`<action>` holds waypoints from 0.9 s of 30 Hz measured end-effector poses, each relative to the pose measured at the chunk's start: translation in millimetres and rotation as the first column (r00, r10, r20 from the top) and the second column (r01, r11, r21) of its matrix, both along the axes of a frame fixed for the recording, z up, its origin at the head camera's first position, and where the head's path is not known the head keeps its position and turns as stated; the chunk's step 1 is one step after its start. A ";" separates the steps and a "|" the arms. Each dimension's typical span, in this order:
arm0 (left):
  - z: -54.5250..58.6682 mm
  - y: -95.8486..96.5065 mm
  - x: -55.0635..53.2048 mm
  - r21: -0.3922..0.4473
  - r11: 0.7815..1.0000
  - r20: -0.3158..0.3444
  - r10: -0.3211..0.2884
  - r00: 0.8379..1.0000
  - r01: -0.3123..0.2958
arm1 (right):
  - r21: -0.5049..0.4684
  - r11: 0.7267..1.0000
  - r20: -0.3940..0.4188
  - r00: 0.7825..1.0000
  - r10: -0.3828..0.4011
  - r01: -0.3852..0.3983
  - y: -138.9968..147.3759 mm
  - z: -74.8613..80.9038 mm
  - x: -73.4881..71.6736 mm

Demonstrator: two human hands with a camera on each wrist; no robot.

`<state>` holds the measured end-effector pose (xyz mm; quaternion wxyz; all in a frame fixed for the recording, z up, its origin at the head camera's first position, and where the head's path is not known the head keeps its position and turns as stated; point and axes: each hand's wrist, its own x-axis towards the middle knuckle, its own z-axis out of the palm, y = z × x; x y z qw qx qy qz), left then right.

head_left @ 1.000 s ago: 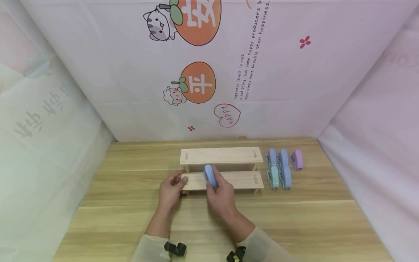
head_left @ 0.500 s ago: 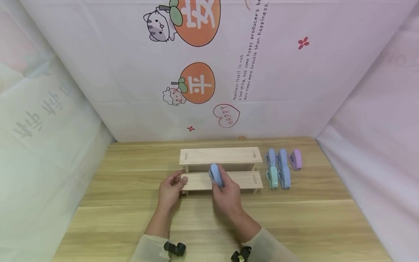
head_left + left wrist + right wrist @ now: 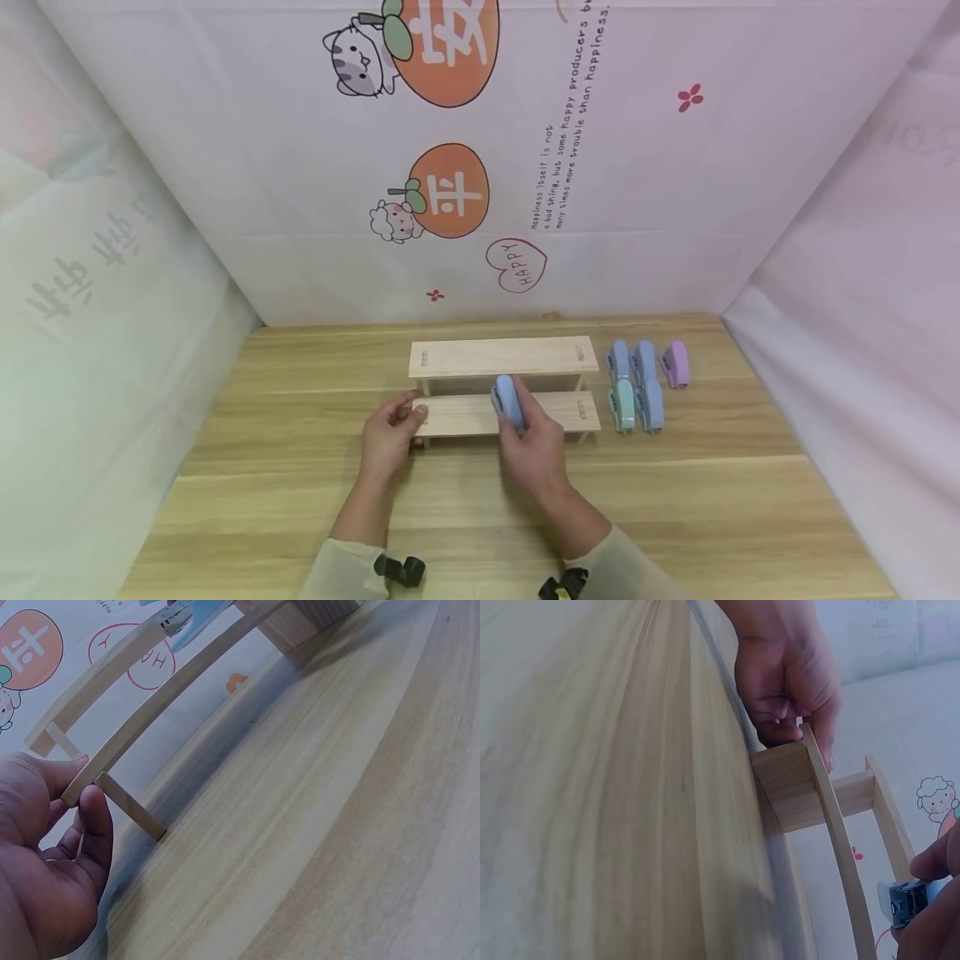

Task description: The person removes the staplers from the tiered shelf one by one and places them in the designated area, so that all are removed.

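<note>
A two-tier wooden stand has a lower front shelf and a higher back shelf. My left hand pinches the left end of the front shelf, thumb on top and fingers underneath, as the left wrist view also shows. Between the thumb and fingers of my right hand is a small light-blue stapler, held near the middle of the front shelf. In the right wrist view the metal end of the stapler faces the camera, beside the shelf board.
Right of the stand, several small staplers lie in two columns: blue ones and a green one. A purple stapler lies apart at their right. White printed cloth surrounds the wooden table at the back and sides.
My right hand has slid to the right along the front shelf with the blue stapler. The left hand keeps its pinch on the shelf end.
</note>
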<state>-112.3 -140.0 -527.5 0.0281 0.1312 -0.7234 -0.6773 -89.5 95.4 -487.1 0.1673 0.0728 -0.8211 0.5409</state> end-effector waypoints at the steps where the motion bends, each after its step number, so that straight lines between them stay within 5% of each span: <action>1: 0.0 0.0 0.1 -0.001 1.000 0.002 0.000 1.000 0.000 | 0.003 1.000 0.001 1.000 -0.003 0.003 1.1 -0.5 0.0; 27: 2.6 1.4 1.9 0.012 1.000 0.010 -0.001 1.000 0.001 | -0.001 0.997 0.094 0.992 -0.081 0.081 33.7 -5.1 3.6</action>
